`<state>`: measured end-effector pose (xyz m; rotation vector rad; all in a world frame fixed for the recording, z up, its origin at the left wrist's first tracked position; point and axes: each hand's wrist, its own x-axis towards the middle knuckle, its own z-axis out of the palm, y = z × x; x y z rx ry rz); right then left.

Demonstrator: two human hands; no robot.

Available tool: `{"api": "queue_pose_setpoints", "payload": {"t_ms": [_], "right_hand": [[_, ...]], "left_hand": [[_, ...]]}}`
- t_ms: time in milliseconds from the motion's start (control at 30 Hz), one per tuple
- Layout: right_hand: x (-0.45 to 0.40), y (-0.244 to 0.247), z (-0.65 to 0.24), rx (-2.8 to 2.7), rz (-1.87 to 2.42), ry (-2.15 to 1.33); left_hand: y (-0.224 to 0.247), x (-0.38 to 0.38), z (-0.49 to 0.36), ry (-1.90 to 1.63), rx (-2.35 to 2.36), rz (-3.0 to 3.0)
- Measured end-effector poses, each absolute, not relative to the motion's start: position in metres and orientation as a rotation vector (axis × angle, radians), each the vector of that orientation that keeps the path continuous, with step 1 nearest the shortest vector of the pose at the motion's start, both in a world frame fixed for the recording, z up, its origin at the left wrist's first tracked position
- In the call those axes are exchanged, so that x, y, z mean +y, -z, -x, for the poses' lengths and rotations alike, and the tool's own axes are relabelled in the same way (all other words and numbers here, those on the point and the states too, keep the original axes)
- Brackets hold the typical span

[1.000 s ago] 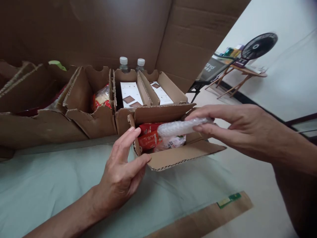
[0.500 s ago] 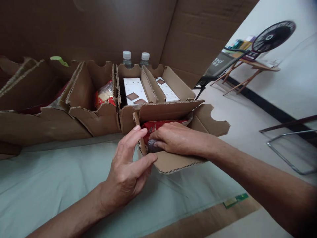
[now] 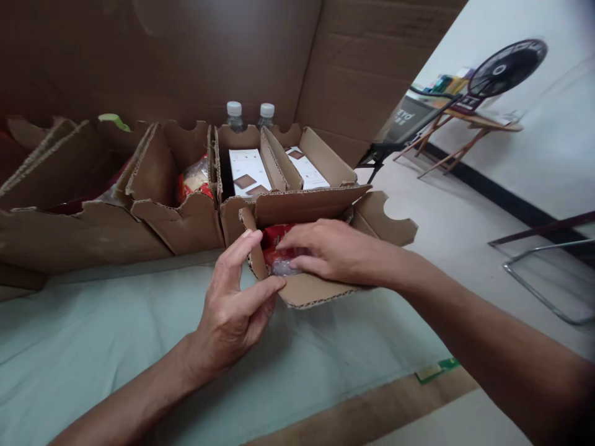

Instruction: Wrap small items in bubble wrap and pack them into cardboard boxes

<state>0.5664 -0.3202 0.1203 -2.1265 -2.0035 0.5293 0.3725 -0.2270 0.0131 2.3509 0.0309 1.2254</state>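
Note:
An open cardboard box (image 3: 320,296) lies tilted at the front of the row of boxes. Inside it are a red packet (image 3: 275,235) and some clear plastic wrapping (image 3: 283,267). My right hand (image 3: 325,251) reaches into this box over the packet, its fingertips partly hidden among the contents; what they hold, if anything, I cannot make out. My left hand (image 3: 242,297) has its thumb and fingers on the box's near left corner, gripping the cardboard end.
Behind stand cardboard boxes (image 3: 181,226) with a red and clear packet (image 3: 195,179) and white cartons (image 3: 248,170). Two bottles (image 3: 235,116) rise behind them. A pale green cloth (image 3: 116,334) covers the table. A fan (image 3: 499,69) stands at the right.
Both hands and the tilted box appear slightly further left. My right hand has lifted a little and its fingers have loosened; more clear wrapping shows below them.

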Motion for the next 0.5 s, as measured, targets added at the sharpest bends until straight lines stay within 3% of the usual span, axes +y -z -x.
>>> {"api": "queue_pose_setpoints", "payload": {"t_ms": [133, 200, 267, 400, 500], "right_hand": [[-0.387, -0.126, -0.579, -1.340, 1.916, 0.304], [-0.423, -0.109, -0.591, -0.889, 1.824, 0.531], [-0.447, -0.077, -0.603, -0.639, 1.779, 0.445], [-0.446, -0.012, -0.617, -0.646, 1.845, -0.122], [-0.428, 0.007, -0.609, -0.685, 1.746, -0.233]], "left_hand": [[-0.001, -0.229, -0.357, -1.255, 0.181, -2.177], [0.010, -0.230, -0.349, -1.178, 0.284, -2.084], [0.022, -0.232, -0.347, -1.016, 0.391, -2.010], [0.033, -0.238, -0.367, -0.767, 0.433, -1.891], [0.030, -0.248, -0.388, -0.756, 0.353, -1.858]]}}
